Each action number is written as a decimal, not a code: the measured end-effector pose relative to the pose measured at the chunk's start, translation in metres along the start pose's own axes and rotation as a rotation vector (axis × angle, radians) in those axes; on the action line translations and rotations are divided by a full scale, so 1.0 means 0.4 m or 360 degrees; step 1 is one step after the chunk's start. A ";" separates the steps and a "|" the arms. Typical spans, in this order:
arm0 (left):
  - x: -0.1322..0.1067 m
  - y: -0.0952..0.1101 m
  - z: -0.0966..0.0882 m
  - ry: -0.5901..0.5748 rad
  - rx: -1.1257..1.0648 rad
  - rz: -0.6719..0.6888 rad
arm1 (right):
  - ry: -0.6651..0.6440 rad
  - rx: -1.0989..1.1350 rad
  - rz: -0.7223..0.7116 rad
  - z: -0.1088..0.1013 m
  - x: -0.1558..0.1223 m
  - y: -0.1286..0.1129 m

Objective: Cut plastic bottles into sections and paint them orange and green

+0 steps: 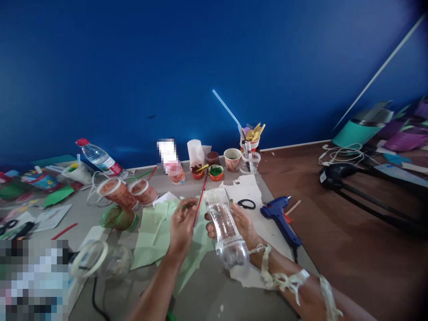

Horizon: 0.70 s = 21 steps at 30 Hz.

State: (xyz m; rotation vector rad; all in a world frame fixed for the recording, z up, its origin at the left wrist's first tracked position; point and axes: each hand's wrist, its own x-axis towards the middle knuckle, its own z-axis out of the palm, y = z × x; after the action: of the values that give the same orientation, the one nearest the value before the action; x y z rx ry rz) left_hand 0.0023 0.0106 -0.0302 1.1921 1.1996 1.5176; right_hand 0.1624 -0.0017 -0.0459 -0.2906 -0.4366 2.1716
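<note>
My right hand (244, 224) grips a clear plastic bottle (228, 229) with its top cut off, tilted, with its base toward me. The thumb lies on one side and the fingertips wrap round the other. Strips of pale tape cling to my right wrist and forearm. To the bottle's left, apart from it, my left hand (183, 218) is closed with curled fingers; whatever may be in them is hidden. A thin red stick (199, 203) runs close by its fingertips, and I cannot tell whether they touch it. Light green paper (150, 238) lies beneath and beside this hand.
Right of the bottle lie a blue glue gun (282, 223) and a black ring (246, 203). Paint pots (216, 173) and a paper cup (232, 159) stand by the blue wall. Brown-stained containers (115, 191), a tape roll (90, 259) and a capped water bottle (100, 158) are leftward.
</note>
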 end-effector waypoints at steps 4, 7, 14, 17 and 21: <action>0.000 0.003 0.003 0.0014 -0.0036 -0.0102 | -0.0013 0.0028 -0.0027 0.000 0.004 0.004; -0.003 0.007 0.004 -0.0055 -0.0106 -0.0134 | 0.0012 0.0038 0.0003 0.003 0.011 0.001; 0.001 0.006 0.002 0.0083 0.0017 -0.0051 | 0.0047 0.0030 0.0092 0.003 0.020 -0.001; -0.001 0.003 0.001 0.0046 -0.0019 -0.0035 | 0.0031 0.0022 0.0129 0.001 0.023 0.000; -0.007 0.003 -0.001 -0.0006 -0.0015 0.0040 | 0.0015 0.0007 0.0157 0.001 0.029 0.006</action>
State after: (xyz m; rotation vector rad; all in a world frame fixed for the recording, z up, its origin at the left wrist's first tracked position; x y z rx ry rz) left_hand 0.0026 0.0075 -0.0297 1.2076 1.1774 1.5375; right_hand 0.1536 0.0062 -0.0471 -0.3261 -0.4199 2.2658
